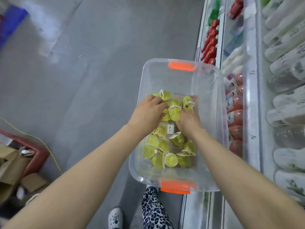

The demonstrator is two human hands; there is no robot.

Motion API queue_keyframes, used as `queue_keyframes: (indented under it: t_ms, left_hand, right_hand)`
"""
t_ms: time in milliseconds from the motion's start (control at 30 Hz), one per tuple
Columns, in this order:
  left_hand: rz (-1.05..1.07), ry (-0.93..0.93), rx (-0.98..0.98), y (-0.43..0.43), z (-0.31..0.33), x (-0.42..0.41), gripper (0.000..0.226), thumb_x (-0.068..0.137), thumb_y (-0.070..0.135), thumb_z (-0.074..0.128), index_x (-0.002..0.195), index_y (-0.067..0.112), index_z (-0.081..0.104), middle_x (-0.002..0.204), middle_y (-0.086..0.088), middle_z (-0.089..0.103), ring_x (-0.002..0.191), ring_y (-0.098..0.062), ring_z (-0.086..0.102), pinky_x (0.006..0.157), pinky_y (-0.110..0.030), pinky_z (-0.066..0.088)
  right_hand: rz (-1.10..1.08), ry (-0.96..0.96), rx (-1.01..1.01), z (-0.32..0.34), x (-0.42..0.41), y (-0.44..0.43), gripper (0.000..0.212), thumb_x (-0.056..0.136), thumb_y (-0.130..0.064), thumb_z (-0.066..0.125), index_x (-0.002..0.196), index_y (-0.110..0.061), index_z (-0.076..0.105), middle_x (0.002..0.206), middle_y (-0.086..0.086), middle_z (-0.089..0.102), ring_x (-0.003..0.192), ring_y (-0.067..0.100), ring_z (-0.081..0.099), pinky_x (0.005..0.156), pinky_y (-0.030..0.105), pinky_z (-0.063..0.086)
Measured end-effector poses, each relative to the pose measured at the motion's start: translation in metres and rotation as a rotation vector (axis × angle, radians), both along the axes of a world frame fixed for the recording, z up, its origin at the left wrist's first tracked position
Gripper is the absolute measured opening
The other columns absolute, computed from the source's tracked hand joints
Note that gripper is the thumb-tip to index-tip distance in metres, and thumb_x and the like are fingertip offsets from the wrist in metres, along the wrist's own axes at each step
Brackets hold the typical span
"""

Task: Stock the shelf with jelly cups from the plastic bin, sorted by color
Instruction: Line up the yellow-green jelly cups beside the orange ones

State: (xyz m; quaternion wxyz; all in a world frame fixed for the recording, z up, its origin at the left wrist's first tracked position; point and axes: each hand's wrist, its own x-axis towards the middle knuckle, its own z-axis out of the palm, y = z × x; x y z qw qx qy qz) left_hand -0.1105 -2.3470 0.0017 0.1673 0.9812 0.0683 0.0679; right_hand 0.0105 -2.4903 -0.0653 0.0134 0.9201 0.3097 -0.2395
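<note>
**Both hands down in the bin, only yellow-green cups left to gather**

Over on the left there's clutter pushed out of the walkway: cardboard boxes (9, 166) and a red crate (38, 152) against the edge of the grey floor, which leaves the aisle free to stand in.

Moving in, the left hand (146, 113) is inside the clear plastic bin (143, 76). Its fingers are curled over the jelly cups (171, 160) at the far end, with the thumb tucked against one. It looks like a scooping grip, meant to take several at once rather than one at a time.

Next to it, the right hand (188, 120) presses in from the other side. Its fingers bend down among the cups and the tips are hidden, so I can't tell whether it actually has hold of one. The two hands close in on the same cluster, apparently herding it together.

The cups lie jumbled on the bin floor, on their sides and upside down, and every one in view is yellow-green. The sorting looks easy from here.

The bin sits just beside the shelf (250, 96), keeping each carry short. What holds it up is out of sight.

On the right, red cups (236, 116) are lined up in their own lane of the shelf, so the yellow-green ones should go in a separate lane.
</note>
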Motion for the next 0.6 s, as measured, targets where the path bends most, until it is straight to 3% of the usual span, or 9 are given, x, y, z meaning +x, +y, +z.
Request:
queue_keyframes:
  t_ms: [133, 233, 400, 500, 600]
  left_hand:
    - [-0.015, -0.005, 0.028, 0.005, -0.008, 0.004, 0.025, 0.077, 0.015, 0.078, 0.101, 0.011, 0.071, 0.094, -0.007, 0.068, 0.088, -0.031, 0.062, 0.078, -0.035, 0.052]
    - [-0.045, 0.015, 0.061, 0.005, -0.011, 0.004, 0.022, 0.081, 0.018, 0.074, 0.102, 0.011, 0.070, 0.095, -0.007, 0.067, 0.090, -0.030, 0.061, 0.081, -0.040, 0.052]
    - [-0.042, 0.057, 0.098, 0.004, -0.011, 0.007, 0.023, 0.083, 0.019, 0.072, 0.105, 0.012, 0.069, 0.098, -0.006, 0.066, 0.093, -0.032, 0.060, 0.085, -0.042, 0.050]
    - [-0.022, 0.111, 0.067, -0.002, -0.006, 0.020, 0.026, 0.088, 0.022, 0.066, 0.113, 0.016, 0.066, 0.107, -0.005, 0.063, 0.101, -0.031, 0.057, 0.087, -0.040, 0.046]
    - [0.020, 0.216, 0.015, -0.008, -0.014, 0.043, 0.032, 0.093, 0.024, 0.059, 0.124, 0.019, 0.058, 0.118, -0.003, 0.057, 0.111, -0.028, 0.051, 0.085, -0.036, 0.044]
  right_hand:
    - [-0.050, -0.025, -0.036, -0.021, 0.007, 0.011, 0.047, 0.093, -0.035, 0.057, 0.133, -0.010, 0.051, 0.139, 0.013, 0.049, 0.132, 0.034, 0.042, 0.107, 0.045, 0.033]
    - [-0.071, -0.085, 0.000, -0.028, 0.010, 0.010, 0.052, 0.090, -0.044, 0.061, 0.131, -0.013, 0.054, 0.136, 0.012, 0.051, 0.129, 0.032, 0.043, 0.107, 0.045, 0.033]
    - [-0.090, -0.021, 0.028, -0.007, 0.012, 0.003, 0.069, 0.078, -0.054, 0.063, 0.132, -0.012, 0.053, 0.139, 0.012, 0.049, 0.128, 0.034, 0.042, 0.106, 0.043, 0.036]
    - [-0.084, 0.010, 0.058, 0.021, 0.001, -0.008, 0.070, 0.074, -0.049, 0.069, 0.127, -0.009, 0.047, 0.126, 0.013, 0.058, 0.115, 0.036, 0.052, 0.090, 0.041, 0.045]
    - [-0.053, 0.101, -0.010, 0.041, -0.012, -0.027, 0.074, 0.071, -0.044, 0.075, 0.129, -0.014, 0.040, 0.120, 0.011, 0.060, 0.109, 0.034, 0.057, 0.072, 0.035, 0.042]
